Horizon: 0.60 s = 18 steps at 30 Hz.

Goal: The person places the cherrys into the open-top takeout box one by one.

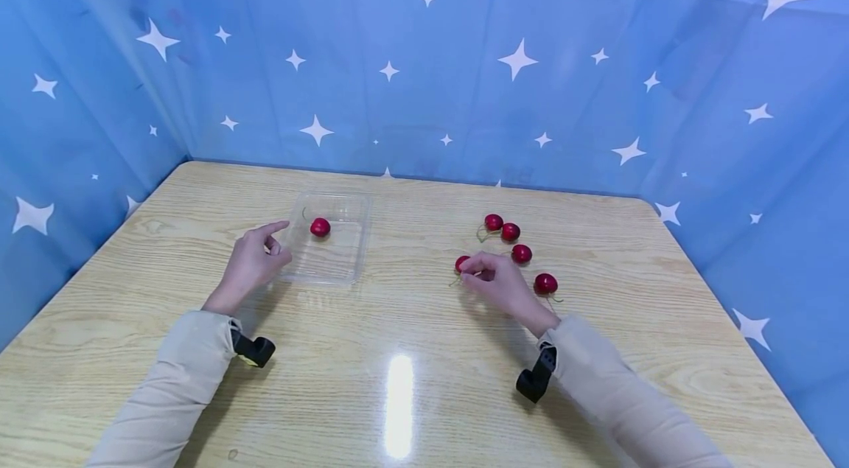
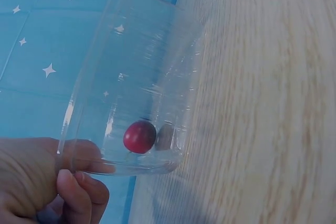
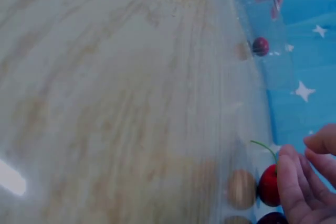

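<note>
My left hand point(image 1: 255, 258) is at the left side of a clear plastic container point(image 1: 361, 239), gripping its wall with fingers on either side of the rim. Inside lies one red cherry point(image 1: 320, 227). My right hand point(image 1: 500, 280) reaches low over the table, index finger and thumb apart, fingertips right at a red cherry point(image 1: 460, 262) with a green stem. In the right wrist view that cherry point(image 3: 269, 186) shows beside the fingers, partly covered by them, next to a darker cherry point(image 3: 273, 219) at the lower edge.
Beyond my right hand lie several more cherries: a pair point(image 1: 494, 222) with joined stems, one point(image 1: 521, 254) behind the hand and one point(image 1: 546, 284) to its right. The wooden table point(image 1: 318, 394) meets a blue star-patterned curtain point(image 1: 438, 92) at the back and sides.
</note>
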### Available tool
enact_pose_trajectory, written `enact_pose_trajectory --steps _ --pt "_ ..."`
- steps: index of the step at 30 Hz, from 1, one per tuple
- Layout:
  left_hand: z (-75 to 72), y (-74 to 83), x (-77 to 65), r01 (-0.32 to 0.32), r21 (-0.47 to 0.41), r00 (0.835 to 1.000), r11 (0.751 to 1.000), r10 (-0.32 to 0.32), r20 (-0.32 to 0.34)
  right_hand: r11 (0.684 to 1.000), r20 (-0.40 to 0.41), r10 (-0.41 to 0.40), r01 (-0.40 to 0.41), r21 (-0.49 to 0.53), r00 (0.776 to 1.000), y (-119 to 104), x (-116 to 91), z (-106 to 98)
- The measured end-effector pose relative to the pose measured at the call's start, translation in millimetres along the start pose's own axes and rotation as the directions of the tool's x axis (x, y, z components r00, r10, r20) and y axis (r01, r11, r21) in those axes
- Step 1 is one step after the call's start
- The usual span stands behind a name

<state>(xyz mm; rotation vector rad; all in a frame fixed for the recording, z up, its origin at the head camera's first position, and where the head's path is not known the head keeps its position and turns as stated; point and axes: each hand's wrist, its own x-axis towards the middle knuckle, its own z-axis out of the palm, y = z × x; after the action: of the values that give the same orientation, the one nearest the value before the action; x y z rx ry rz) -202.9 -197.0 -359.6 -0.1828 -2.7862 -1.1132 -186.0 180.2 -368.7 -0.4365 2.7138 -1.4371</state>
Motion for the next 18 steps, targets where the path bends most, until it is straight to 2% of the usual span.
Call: enact_pose_trajectory --steps 6,13,18 --pt "0.0 -1.4 0.5 -0.004 -0.012 1.0 1.0 0.004 0.008 1.0 0.002 -0.003 0.003 0.025 1.0 3 -2 6" --pt "-0.4 -1.1 0.7 0.002 -0.019 1.0 1.0 -0.001 0.025 0.996 0.006 0.052 -0.052 0.066 0.999 2 -3 12" --pt "-0.3 -1.0 1.0 0.002 -0.02 1.0 1.0 -0.002 0.031 0.994 0.004 0.062 -0.062 0.086 0.998 1 -3 15"
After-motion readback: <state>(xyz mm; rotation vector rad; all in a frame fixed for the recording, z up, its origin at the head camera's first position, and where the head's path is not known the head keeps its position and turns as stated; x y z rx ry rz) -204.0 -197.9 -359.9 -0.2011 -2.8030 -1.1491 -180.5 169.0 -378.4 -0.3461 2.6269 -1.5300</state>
